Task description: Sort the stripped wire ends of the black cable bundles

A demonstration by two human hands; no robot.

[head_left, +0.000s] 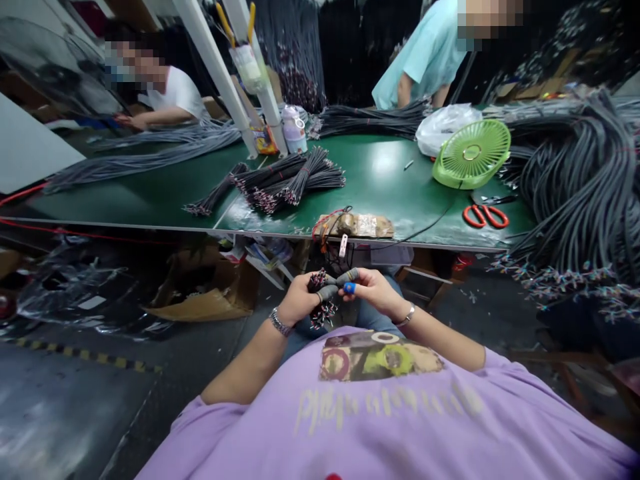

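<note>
Over my lap, just below the table edge, my left hand (299, 299) is closed around a bundle of black cables (323, 312) whose stripped ends show small coloured wires. A grey finger cot covers its thumb. My right hand (373, 291) meets it at the bundle, thumb and forefinger pinched together at the wire ends. It wears a grey cot on the forefinger and a blue wrap on the thumb. Whatever lies between those right fingertips is too small to make out.
On the green table (190, 187) lie bundled black cables (290, 177), a wrapped board (367, 225), red-handled scissors (485, 215), a green fan (471, 155) and a plastic bag (445, 127). Long cables (575, 173) hang over the right edge. Two people are across the table.
</note>
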